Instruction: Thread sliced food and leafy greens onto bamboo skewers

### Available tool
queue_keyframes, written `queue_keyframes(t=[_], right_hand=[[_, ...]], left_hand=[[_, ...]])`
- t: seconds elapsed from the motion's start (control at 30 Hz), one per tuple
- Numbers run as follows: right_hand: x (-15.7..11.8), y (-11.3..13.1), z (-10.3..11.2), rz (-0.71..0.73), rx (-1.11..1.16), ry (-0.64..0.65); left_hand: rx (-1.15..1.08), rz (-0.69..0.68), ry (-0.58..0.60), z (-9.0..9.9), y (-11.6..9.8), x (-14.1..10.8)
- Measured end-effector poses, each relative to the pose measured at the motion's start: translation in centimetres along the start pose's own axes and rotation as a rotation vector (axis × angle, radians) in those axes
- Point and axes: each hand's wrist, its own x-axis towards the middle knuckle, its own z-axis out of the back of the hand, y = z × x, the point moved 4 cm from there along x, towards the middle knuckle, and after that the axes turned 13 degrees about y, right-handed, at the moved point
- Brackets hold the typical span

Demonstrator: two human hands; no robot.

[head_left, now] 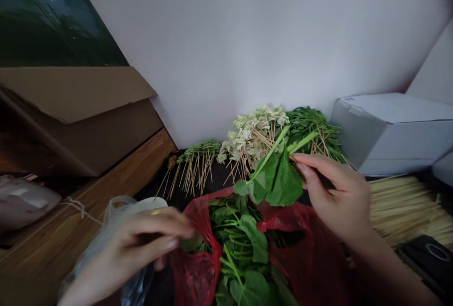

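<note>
My right hand (336,199) pinches a leafy green sprig (278,178) by its stems, holding it above a red plastic bag (198,268) full of the same greens (240,254). My left hand (138,244) is blurred; its fingertips are closed at the bag's left rim, touching a green leaf there. Whether it grips the leaf or the rim is unclear. Behind the bag lie skewered vegetables: a green bundle (198,152), a pale whitish one (253,133) and a dark leafy one (313,129).
A pile of bare bamboo skewers (403,207) lies at the right, with a white box (392,131) behind it and a black object (430,259) in front. A cardboard box (81,112) stands at left on a wooden surface (116,188). A clear plastic bag (106,235) sits under my left hand.
</note>
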Motion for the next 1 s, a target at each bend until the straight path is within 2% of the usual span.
queue_keyframes(t=[0.03,0.1,0.2,0.3,0.37,0.43,0.5,0.6,0.67,0.73,0.8,0.9,1.0], right_hand=[[-0.1,0.0,0.2,0.000,-0.014,-0.014],[-0.2,-0.2,0.6,-0.001,-0.046,-0.062],[-0.4,-0.5,1.2,-0.013,-0.100,-0.123],[-0.5,-0.9,1.5,-0.024,-0.126,-0.136],[-0.5,-1.1,1.5,-0.029,-0.125,-0.132],[-0.5,-1.2,1.5,-0.035,-0.124,-0.126],[-0.5,-1.2,1.5,-0.035,-0.125,-0.120],[-0.4,-0.9,1.3,-0.025,-0.116,-0.105],[-0.2,-0.6,1.1,-0.004,-0.100,-0.083],[-0.1,-0.2,0.8,0.025,-0.076,-0.046],[0.1,0.0,0.6,0.044,-0.054,-0.015],[0.1,-0.1,0.7,0.049,-0.061,-0.011],[0.1,-0.6,1.2,0.046,-0.092,-0.047]], left_hand=[[0.133,0.018,0.128,-0.6,-0.2,1.1],[0.300,-0.040,0.121,-1.6,-0.2,3.4],[0.391,-0.034,0.128,-3.9,1.4,6.4],[0.549,0.045,0.147,-5.6,3.3,7.7],[0.612,0.089,0.168,-5.9,3.9,7.7],[0.587,0.087,0.150,-5.5,3.8,7.2],[0.491,0.059,0.067,-4.5,2.9,6.6],[0.231,0.054,-0.052,-3.4,1.3,5.7],[0.001,0.034,-0.059,-3.4,0.6,5.5],[-0.197,0.009,-0.032,-3.7,0.2,5.6],[-0.292,0.019,0.012,-4.0,0.4,5.7],[-0.244,0.110,0.132,-4.4,1.3,5.7],[-0.050,0.176,0.250,-4.3,2.0,5.0]])
